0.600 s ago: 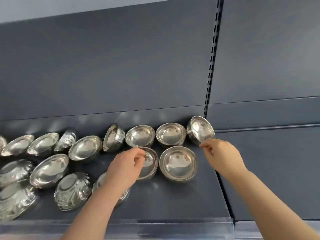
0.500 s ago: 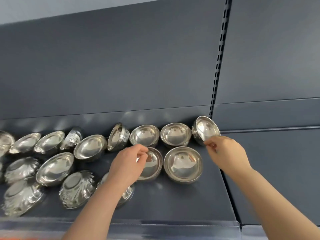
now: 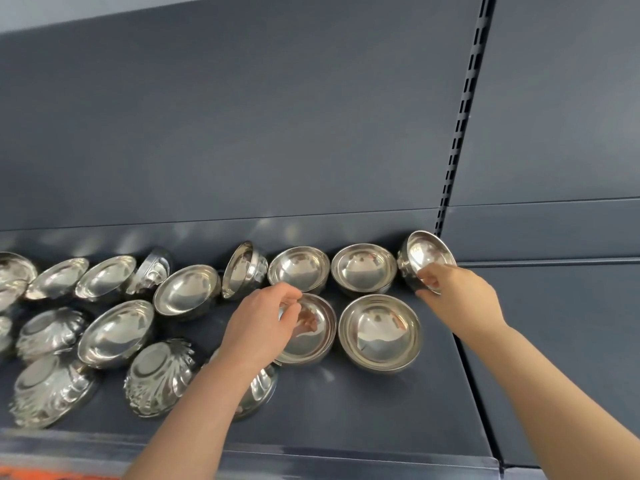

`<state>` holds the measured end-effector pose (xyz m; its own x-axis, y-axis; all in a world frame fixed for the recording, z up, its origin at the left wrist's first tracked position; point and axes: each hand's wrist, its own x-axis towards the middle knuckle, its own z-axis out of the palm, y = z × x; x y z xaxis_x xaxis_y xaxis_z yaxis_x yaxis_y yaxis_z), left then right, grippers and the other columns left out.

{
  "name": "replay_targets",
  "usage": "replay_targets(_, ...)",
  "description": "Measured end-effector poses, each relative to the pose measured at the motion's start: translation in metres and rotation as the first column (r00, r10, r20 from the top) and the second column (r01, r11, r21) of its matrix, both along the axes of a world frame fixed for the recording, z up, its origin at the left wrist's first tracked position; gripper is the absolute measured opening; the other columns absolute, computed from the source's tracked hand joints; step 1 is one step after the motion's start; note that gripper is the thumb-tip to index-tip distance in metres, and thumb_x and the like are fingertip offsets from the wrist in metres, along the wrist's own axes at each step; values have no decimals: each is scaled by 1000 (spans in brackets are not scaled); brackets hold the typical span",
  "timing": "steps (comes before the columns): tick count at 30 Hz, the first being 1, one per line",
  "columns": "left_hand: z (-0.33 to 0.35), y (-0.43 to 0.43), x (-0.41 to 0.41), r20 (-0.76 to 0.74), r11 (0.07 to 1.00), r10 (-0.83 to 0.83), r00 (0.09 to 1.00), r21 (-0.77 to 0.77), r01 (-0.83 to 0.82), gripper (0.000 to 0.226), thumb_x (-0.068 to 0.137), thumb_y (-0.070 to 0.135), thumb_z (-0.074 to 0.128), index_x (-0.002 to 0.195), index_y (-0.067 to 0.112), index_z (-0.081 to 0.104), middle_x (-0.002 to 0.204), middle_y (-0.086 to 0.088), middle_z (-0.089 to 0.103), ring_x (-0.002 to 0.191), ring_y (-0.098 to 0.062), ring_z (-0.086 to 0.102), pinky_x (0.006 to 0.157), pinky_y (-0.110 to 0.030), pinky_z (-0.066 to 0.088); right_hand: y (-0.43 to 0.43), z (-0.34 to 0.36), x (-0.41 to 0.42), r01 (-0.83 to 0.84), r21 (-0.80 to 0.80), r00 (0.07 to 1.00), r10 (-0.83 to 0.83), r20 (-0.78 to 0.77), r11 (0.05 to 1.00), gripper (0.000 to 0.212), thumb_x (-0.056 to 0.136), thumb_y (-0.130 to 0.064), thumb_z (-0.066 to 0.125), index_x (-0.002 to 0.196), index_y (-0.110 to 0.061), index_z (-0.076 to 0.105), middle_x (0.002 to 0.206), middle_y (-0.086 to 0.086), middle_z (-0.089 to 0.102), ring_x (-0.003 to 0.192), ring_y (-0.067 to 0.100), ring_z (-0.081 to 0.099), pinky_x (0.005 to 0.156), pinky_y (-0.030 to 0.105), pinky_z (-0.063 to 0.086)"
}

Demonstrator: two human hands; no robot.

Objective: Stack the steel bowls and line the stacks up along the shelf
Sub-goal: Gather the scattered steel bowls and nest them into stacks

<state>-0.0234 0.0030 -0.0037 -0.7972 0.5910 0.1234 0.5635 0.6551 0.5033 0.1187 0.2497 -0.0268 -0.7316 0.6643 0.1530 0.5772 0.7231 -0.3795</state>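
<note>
Dark grey metal shelf (image 3: pixel 346 410) and matching back panel (image 3: pixel 242 133) fill the frame, with a slotted upright (image 3: pixel 460 116) running down the panel at the right. Shiny round steel bowls (image 3: pixel 187 291) crowd the shelf from its left edge to the upright.

The person's right hand (image 3: pixel 457 296) pinches the lower rim of a tilted steel bowl (image 3: pixel 427 259) at the right end of the back row. That bowl leans against the back panel just beside the foot of the upright, its mouth turned toward the camera. The left hand (image 3: pixel 263 320) pinches the rim of a shallow steel bowl (image 3: pixel 311 330) standing mouth up in the front row, thumb and fingers curled over its edge.

Just beside it to the right sits a wider steel bowl (image 3: pixel 379 332), nested rims visible inside. Behind them two upright back-row bowls (image 3: pixel 363 268) stand side by side, and a bowl tipped on its edge (image 3: pixel 242 270) sits to their left. Farther left, plain bowls lie mouth up and fluted steel bowls (image 3: pixel 156 375) lie upside down — scattered, some touching.
</note>
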Motion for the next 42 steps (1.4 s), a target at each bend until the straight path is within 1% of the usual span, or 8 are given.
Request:
replay_targets(5, -4, 0, -1, -28, 1000, -6, 1000, -4, 6, 24, 96, 26, 55, 118, 29, 64, 115, 15, 66, 111, -6, 58, 93, -31, 49, 1, 1, -2, -43, 133, 996, 32, 82, 990, 11, 91, -28, 60, 97, -19, 63, 90, 1, 70, 82, 29, 62, 60, 29, 40)
replay_targets(10, -9, -5, -2, -45, 1000, 1, 999, 4, -1, 24, 96, 25, 56, 118, 27, 64, 115, 12, 66, 112, -9, 57, 93, -33, 49, -13, 23, 24, -101, 322, 963, 173, -205, 941, 11, 80, -13, 75, 91, -16, 73, 72, 0, 67, 65, 30, 59, 63, 28, 34)
replay_targets(13, -13, -8, -4, -79, 1000, -1, 997, -4, 0, 24, 95, 25, 56, 118, 26, 64, 116, 11, 65, 111, -11, 56, 89, -32, 48, -26, 28, 39, -227, 394, 911, 338, -237, 890, 25, 73, -4, 80, 94, -16, 75, 73, -3, 68, 63, 27, 58, 67, 31, 37)
replay_targets(18, -13, -17, -16, -228, 983, 98, 969, -131, -131, 32, 95, 27, 55, 127, 22, 59, 121, 3, 65, 114, -19, 56, 84, -34, 48, -50, 20, 48, -395, 372, 855, 484, -185, 840, 30, 80, -11, 76, 103, -29, 73, 87, -13, 69, 72, 21, 59, 64, 30, 37)
replay_targets(24, -13, -21, -27, -162, 943, 83, 983, -307, -131, 35, 97, 37, 51, 129, 24, 55, 113, 6, 69, 105, -19, 63, 77, -35, 53, -68, 5, 51, -438, 368, 839, 520, -160, 820, 24, 79, -12, 75, 95, -30, 74, 82, -15, 69, 69, 21, 62, 57, 32, 45)
replay_targets(31, -19, -16, -25, -118, 915, 74, 990, -387, -114, 20, 98, 37, 48, 88, 22, 57, 85, 4, 62, 78, -20, 59, 60, -30, 41, -72, -5, 56, -457, 266, 863, 495, -97, 849, 7, 82, -31, 71, 86, -36, 73, 79, -20, 66, 75, 13, 61, 64, 26, 41)
replay_targets(36, -25, -17, -26, -130, 927, 98, 987, -348, -138, 27, 99, 29, 44, 75, 17, 47, 73, 2, 55, 66, -19, 53, 53, -31, 35, -73, -9, 57, -401, 199, 894, 429, -125, 894, 8, 86, -35, 69, 80, -34, 72, 76, -20, 68, 79, 10, 59, 67, 25, 38)
replay_targets(42, 1, -24, -26, -217, 974, 174, 960, -104, -200, 26, 98, 20, 39, 75, 14, 48, 65, -2, 52, 61, -23, 51, 50, -33, 32, -74, -11, 57, -343, 92, 922, 354, -159, 935, 30, 91, -49, 52, 81, -30, 72, 92, -21, 66, 97, 7, 52, 78, 17, 33)
